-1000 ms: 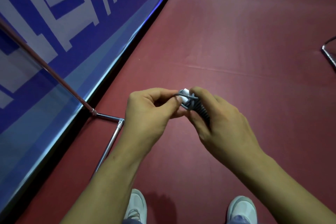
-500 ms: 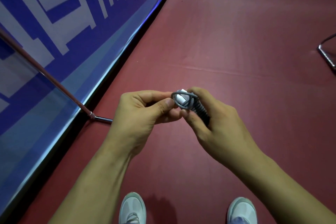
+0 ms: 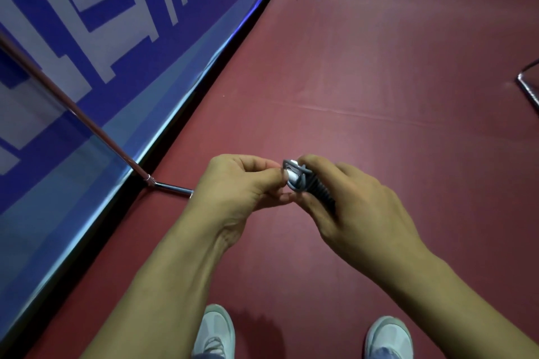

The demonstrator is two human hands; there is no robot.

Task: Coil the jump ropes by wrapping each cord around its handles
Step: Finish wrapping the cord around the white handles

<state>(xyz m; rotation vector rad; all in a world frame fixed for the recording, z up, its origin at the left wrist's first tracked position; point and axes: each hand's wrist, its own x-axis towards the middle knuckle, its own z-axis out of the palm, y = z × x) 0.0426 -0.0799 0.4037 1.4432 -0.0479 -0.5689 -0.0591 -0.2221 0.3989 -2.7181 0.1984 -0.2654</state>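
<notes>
Head view: the jump rope is held in the air to the right of the metal foot (image 3: 169, 187) of the blue barrier (image 3: 116, 38), above the red floor (image 3: 379, 67) and well ahead of the two pale shoes (image 3: 217, 329).

The right hand (image 3: 350, 207) is closed round the handles (image 3: 319, 197). Its thumb lies under them and its forefinger is hooked over the top end. The grey cord (image 3: 303, 181) lies in tight turns along the dark grip, with a last loop crossing the white tip (image 3: 292, 176).

The left hand (image 3: 236, 183), nearer the metal foot, has its fingers curled, and its thumb and forefinger pinch at that loop beside the tip. Whether a free cord end is between them is hidden.

The bundle's long axis runs on a slant: the white tip points up and toward the metal foot, and the far end is buried in the right palm, away from it.

This looks like the finishing step for this rope, securing the last turn. The next move likely calls for tucking the loop under a neighbouring turn while the right hand clamps the coils so they cannot slacken.
</notes>
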